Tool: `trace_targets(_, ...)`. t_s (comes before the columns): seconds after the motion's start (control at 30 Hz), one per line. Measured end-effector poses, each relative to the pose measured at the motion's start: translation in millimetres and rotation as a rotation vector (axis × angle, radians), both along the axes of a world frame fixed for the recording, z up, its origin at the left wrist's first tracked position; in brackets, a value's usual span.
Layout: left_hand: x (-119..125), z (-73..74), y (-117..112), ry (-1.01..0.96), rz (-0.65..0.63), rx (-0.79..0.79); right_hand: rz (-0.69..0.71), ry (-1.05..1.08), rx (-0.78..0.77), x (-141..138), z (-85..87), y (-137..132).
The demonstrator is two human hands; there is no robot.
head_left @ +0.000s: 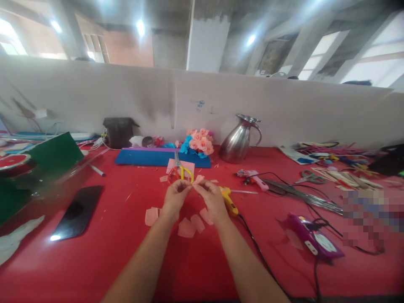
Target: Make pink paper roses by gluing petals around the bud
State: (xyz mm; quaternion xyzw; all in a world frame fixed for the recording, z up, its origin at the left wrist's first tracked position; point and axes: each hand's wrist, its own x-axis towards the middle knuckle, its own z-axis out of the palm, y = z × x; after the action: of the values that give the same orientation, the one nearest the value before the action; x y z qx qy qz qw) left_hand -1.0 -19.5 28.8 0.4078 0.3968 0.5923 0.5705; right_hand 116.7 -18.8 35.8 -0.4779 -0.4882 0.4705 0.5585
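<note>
Both my hands meet over the middle of the red table, fingertips pinched close together. Between them a small piece of pink paper (198, 180) sticks up, its lower part hidden by my fingers. My left hand (176, 195) and my right hand (212, 197) are both closed on it. Just beyond my left hand lie scissors (186, 171) with yellow and orange handles, resting on a pink paper sheet (171, 164). Cut pink paper petals (187, 227) lie on the table below my hands. Beside my right hand is a yellow glue gun (229, 202) with a black cord.
A steel jug (236, 141), a bunch of pink paper flowers (201, 142) and a blue board (145, 158) stand or lie at the back. To the left lies a phone (77, 212). On the right are a purple power strip (315, 239), cords, wires (299, 195) and green-handled scissors (312, 177).
</note>
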Motion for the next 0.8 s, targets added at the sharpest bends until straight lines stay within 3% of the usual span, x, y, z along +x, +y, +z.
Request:
trace_targets(0.23,5.3,-1.2,-1.7,0.223,0.184,0.171,-0.018,0.05,-0.021,-5.6,-2.5,-0.9)
trace_targets(0.47,0.3,-4.8,-0.6,0.083,-0.067,-0.021,0.032,0.087,0.005,-5.1,3.5,-5.3)
trace_targets(0.8,5.7,-3.2,-2.8,-0.095,-0.054,-0.056,0.004,0.122,-0.013,-7.6,3.6,-6.3)
